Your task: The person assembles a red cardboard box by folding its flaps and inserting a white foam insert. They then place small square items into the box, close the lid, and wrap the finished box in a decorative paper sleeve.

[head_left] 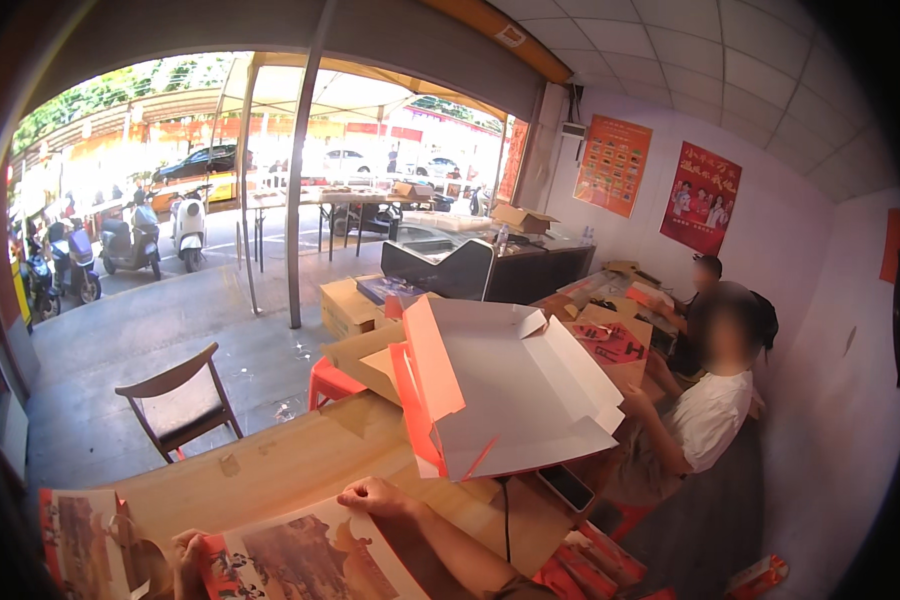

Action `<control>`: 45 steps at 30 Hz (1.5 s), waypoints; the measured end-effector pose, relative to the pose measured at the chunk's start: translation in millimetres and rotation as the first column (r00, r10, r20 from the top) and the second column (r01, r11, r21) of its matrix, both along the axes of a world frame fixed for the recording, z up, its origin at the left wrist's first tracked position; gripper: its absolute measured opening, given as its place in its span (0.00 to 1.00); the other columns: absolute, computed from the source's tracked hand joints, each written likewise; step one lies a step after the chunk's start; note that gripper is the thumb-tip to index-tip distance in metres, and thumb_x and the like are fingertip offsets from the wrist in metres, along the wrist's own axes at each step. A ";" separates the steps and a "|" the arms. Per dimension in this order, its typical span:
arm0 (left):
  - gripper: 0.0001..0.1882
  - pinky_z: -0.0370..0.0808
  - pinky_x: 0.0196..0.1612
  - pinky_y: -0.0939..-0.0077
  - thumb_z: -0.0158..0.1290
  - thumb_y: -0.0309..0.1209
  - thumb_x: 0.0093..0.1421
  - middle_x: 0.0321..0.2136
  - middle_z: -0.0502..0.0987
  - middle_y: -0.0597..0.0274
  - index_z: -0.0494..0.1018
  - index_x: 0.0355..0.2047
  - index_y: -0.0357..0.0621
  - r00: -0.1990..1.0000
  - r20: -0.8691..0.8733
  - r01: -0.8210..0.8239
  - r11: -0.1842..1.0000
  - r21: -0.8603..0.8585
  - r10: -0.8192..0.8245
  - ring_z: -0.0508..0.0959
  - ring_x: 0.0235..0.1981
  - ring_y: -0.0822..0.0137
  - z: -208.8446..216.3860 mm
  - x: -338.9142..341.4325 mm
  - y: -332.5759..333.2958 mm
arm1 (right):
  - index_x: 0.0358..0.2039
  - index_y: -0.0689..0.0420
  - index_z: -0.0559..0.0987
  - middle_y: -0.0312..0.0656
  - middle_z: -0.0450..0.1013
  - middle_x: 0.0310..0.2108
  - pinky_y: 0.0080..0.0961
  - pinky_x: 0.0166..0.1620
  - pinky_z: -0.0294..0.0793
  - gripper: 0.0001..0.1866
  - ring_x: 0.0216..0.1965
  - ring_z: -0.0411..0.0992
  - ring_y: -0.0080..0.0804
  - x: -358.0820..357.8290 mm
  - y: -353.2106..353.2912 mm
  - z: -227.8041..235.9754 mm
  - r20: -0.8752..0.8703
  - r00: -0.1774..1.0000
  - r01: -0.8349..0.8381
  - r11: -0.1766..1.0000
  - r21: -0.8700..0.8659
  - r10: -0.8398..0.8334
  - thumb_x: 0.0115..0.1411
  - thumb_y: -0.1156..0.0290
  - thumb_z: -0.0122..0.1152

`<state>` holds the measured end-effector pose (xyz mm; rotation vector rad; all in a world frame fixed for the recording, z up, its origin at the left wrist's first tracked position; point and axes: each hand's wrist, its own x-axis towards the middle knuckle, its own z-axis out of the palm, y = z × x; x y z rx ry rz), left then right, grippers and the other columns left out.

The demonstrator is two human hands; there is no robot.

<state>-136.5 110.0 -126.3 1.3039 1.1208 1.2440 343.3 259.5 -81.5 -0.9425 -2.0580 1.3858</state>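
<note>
A printed cardboard piece, with a brown and cream illustration and a red edge, lies low in front of me. My left hand is closed on its left edge, partly cut off by the lower rim. My right hand pinches its far edge near the upper right corner. Whether it is a flat sheet or a box lid I cannot tell. Left of it stands a similar printed bag or box, with brown loops beside it. Beyond my right hand a large carton, white inside and orange-red outside, sits unfolded with its flaps up.
The wooden table carries a dark phone and red packages. A co-worker in a white shirt sits at the right, a hand near the carton; another person sits farther back. A chair and a pole stand at the left.
</note>
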 end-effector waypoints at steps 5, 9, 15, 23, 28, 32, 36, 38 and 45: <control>0.26 0.80 0.43 0.70 0.59 0.40 0.65 0.39 0.82 0.56 0.78 0.56 0.31 1.000 -0.005 0.018 1.000 -0.001 -0.018 0.83 0.41 0.65 -2.4 1.8 -1.0 | 0.31 0.59 0.83 0.26 0.75 0.28 0.23 0.35 0.70 0.23 0.30 0.69 0.14 -2.5 0.1 -24.0 -0.073 0.997 0.032 0.999 -0.013 -0.033 0.77 0.55 0.56; 0.25 0.80 0.43 0.71 0.59 0.39 0.65 0.38 0.83 0.56 0.79 0.55 0.31 1.000 -0.015 0.020 1.000 -0.010 -0.020 0.83 0.40 0.66 -1.8 1.3 -7.1 | 0.46 0.63 0.84 0.32 0.80 0.37 0.22 0.44 0.76 0.21 0.40 0.75 0.17 -10.9 -17.4 -12.9 -0.299 0.953 -0.039 0.969 -0.245 -0.037 0.79 0.57 0.54; 0.24 0.80 0.42 0.72 0.59 0.39 0.65 0.36 0.83 0.57 0.80 0.53 0.31 0.998 -0.035 0.053 0.999 -0.014 -0.053 0.83 0.39 0.66 6.9 3.2 -2.4 | 0.53 0.63 0.81 0.37 0.80 0.45 0.24 0.50 0.76 0.21 0.47 0.75 0.20 -11.1 -14.9 -25.6 -0.408 0.913 -0.113 0.960 -0.256 -0.001 0.80 0.58 0.49; 0.22 0.80 0.41 0.72 0.59 0.38 0.65 0.34 0.83 0.58 0.82 0.51 0.31 0.998 -0.047 0.050 0.999 0.007 -0.049 0.83 0.37 0.67 9.9 -6.8 -19.3 | 0.44 0.63 0.84 0.34 0.80 0.36 0.22 0.42 0.76 0.20 0.37 0.76 0.18 -24.3 -17.1 -35.6 -0.440 0.893 0.001 0.978 -0.208 -0.094 0.79 0.57 0.53; 0.19 0.79 0.38 0.74 0.58 0.37 0.64 0.29 0.82 0.61 0.83 0.45 0.31 0.992 -0.120 0.046 0.999 0.017 -0.044 0.82 0.33 0.69 18.4 -3.2 -8.4 | 0.41 0.65 0.86 0.35 0.82 0.33 0.22 0.39 0.78 0.21 0.34 0.77 0.19 -17.8 -31.8 -28.2 -0.482 0.843 0.102 0.950 -0.295 -0.240 0.78 0.58 0.57; 0.18 0.77 0.33 0.76 0.57 0.36 0.64 0.21 0.80 0.67 0.85 0.34 0.29 0.975 -0.220 -0.030 0.999 0.011 0.031 0.80 0.27 0.72 25.6 9.3 -16.9 | 0.44 0.65 0.85 0.37 0.82 0.36 0.23 0.43 0.78 0.24 0.36 0.78 0.21 -21.6 -25.9 -38.7 -0.439 0.880 0.074 0.966 -0.248 -0.180 0.80 0.55 0.53; 0.20 0.81 0.37 0.68 0.57 0.40 0.63 0.26 0.85 0.60 0.85 0.35 0.31 0.923 -0.366 -0.156 0.986 -0.058 0.124 0.84 0.31 0.64 72.1 40.5 -35.4 | 0.49 0.64 0.82 0.39 0.81 0.42 0.25 0.49 0.76 0.25 0.43 0.77 0.23 -19.3 -15.9 -44.7 -0.438 0.898 -0.084 0.958 -0.274 -0.047 0.80 0.53 0.47; 0.22 0.80 0.35 0.66 0.60 0.43 0.63 0.27 0.86 0.57 0.84 0.35 0.30 0.824 -0.509 -0.266 0.963 0.042 0.250 0.84 0.30 0.65 77.4 46.9 -37.4 | 0.50 0.63 0.80 0.40 0.80 0.44 0.26 0.52 0.75 0.25 0.45 0.75 0.24 -18.4 -9.7 -48.1 -0.354 0.935 -0.062 0.970 -0.235 -0.025 0.80 0.53 0.45; 0.17 0.78 0.34 0.72 0.64 0.39 0.60 0.26 0.85 0.63 0.85 0.33 0.34 0.877 -0.480 -0.111 0.959 -0.260 -0.029 0.82 0.30 0.71 92.2 35.9 -36.2 | 0.51 0.59 0.77 0.34 0.75 0.40 0.26 0.47 0.74 0.20 0.42 0.73 0.23 -36.4 -37.2 -17.4 -0.406 0.903 0.008 0.948 -0.319 -0.144 0.75 0.53 0.55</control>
